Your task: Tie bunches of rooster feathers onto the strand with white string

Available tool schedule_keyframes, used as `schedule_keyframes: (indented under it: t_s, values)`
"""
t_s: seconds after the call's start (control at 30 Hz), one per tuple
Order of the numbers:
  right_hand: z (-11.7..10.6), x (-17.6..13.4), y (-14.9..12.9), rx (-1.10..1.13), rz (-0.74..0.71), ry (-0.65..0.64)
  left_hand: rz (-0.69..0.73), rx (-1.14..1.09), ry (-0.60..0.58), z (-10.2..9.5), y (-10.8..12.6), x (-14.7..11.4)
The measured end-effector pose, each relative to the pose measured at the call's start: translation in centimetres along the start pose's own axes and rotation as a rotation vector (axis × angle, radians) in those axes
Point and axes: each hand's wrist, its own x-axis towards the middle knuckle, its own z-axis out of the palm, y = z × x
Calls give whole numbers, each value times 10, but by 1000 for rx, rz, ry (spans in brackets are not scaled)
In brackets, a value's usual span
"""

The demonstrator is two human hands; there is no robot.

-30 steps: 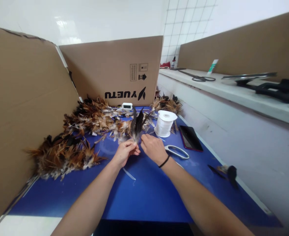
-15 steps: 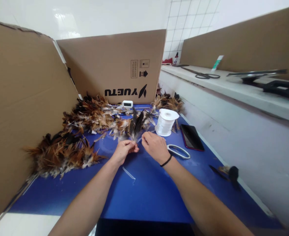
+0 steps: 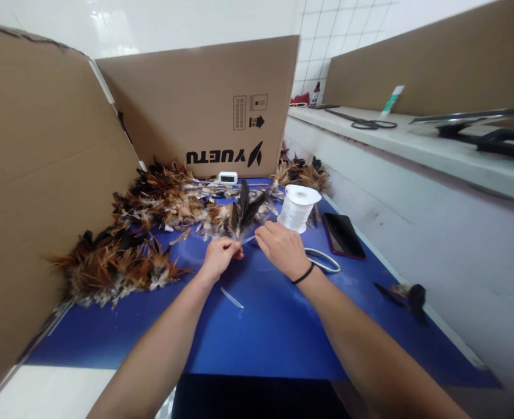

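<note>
Hands bunching dark feathers beside thread spool.
Left hand (image 3: 219,258) pinches feather bundle (image 3: 242,215) quills; right hand (image 3: 282,249), near thread spool (image 3: 297,207), pinched shut at the quills, thread unclear; loose feather pile (image 3: 152,227) left of spool remains unbundled.

Both forearms are bare from the lower edge of the view up to the hands, with no sleeves showing. The right hand (image 3: 282,249) has a thin black band around its wrist, like a hair tie or cord bracelet. The left hand (image 3: 220,258) wears nothing: no ring, watch or glove.
</note>
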Motion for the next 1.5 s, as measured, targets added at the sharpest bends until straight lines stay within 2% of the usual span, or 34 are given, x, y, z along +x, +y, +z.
schedule_keyframes:
  t_s: [0.1, 0.2, 0.3, 0.5, 0.6, 0.77, 0.9, 0.97, 1.07, 1.17, 1.3, 1.4, 1.5]
  values:
    - [-12, 2, 2, -20, -61, -90, 112, 275, 58, -4, 3, 2]
    - [-19, 4, 5, 65, -84, -152, 227, 515, 104, -8, 11, -1]
    - [-19, 8, 11, 184, -66, -162, 294, 624, 156, -11, 20, -4]
    - [-6, 37, 36, 151, -148, -190, 365, 666, 271, -17, 24, -4]
    - [-1, 55, 44, 130, -109, -231, 399, 684, 324, -21, 22, -2]
    - [13, 80, 39, 547, 147, -352, 415, 706, 395, -29, 17, 3]
    - [25, 94, 26, 739, 224, -381, 400, 736, 437, -34, 13, 6]
    - [23, 98, 22, 805, 236, -366, 387, 764, 444, -35, 12, 8]
    - [9, 98, 22, 958, 187, -329, 357, 775, 443, -35, 9, 10]
    - [-12, 93, 28, 1085, 106, -380, 320, 757, 422, -36, 7, 13]
    - [-39, 90, 28, 805, -102, -446, 315, 815, 354, -35, 6, 13]
    - [-56, 91, 17, 574, -278, -437, 358, 918, 307, -31, 8, 9]
    - [-65, 96, 1, 411, -386, -380, 396, 1023, 249, -26, 11, 3]
